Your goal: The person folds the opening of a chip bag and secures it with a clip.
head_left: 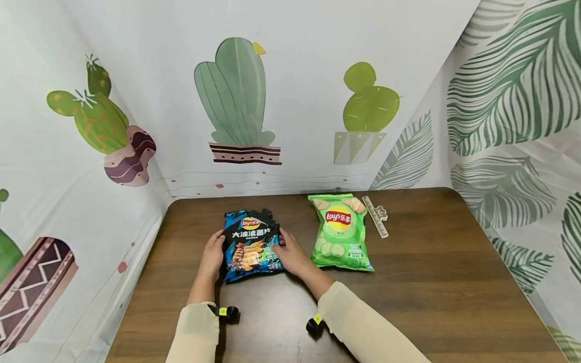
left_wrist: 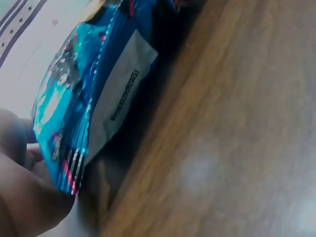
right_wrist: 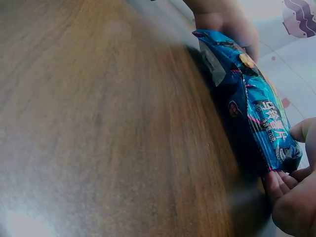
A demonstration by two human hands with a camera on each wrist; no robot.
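A blue Lay's chip bag (head_left: pixel 250 247) lies on the brown wooden table (head_left: pixel 431 282), left of centre. My left hand (head_left: pixel 212 254) grips its left edge, thumb on top. On the other side my right hand (head_left: pixel 290 254) holds the bag's right edge, fingers curled round it. The left wrist view shows the blue bag (left_wrist: pixel 84 94) raised a little off the wood, with my left hand (left_wrist: pixel 24 182) at its lower corner. From the right wrist view, the blue bag (right_wrist: pixel 252 103) is pinched by my right hand (right_wrist: pixel 291 192), and the left hand (right_wrist: pixel 227 22) is at the far end.
A green Lay's chip bag (head_left: pixel 341 232) lies just right of the blue one. A pale ruler-like strip (head_left: pixel 375 216) rests behind it. Cloth walls printed with cacti and leaves close in the table on the left, back and right.
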